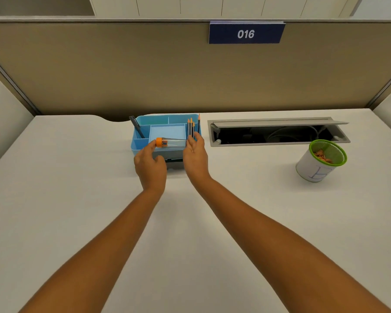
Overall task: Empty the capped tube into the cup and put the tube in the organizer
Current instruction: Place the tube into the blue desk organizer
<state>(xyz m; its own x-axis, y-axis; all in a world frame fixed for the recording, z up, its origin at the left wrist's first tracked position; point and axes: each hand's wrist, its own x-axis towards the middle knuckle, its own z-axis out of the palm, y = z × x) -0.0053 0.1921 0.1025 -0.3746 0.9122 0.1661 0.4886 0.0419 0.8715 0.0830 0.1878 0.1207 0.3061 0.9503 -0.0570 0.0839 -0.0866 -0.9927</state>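
A clear tube [174, 143] with an orange cap lies sideways over the front of the blue organizer [165, 119], cap to the left. My left hand [150, 164] has its fingertips at the cap end. The flat fingers of my right hand [195, 154] press against the tube's other end, so the tube is held between both hands. The tube looks empty. Far right on the desk stands a white cup [318, 163] with a green mesh rim, holding small orange pieces.
The organizer holds several pencils [192, 128] in its right slot and a dark pen [137, 127] at its left. An open cable hatch [275, 133] is set into the desk behind the cup. A beige partition with a "016" sign [245, 33] closes the back.
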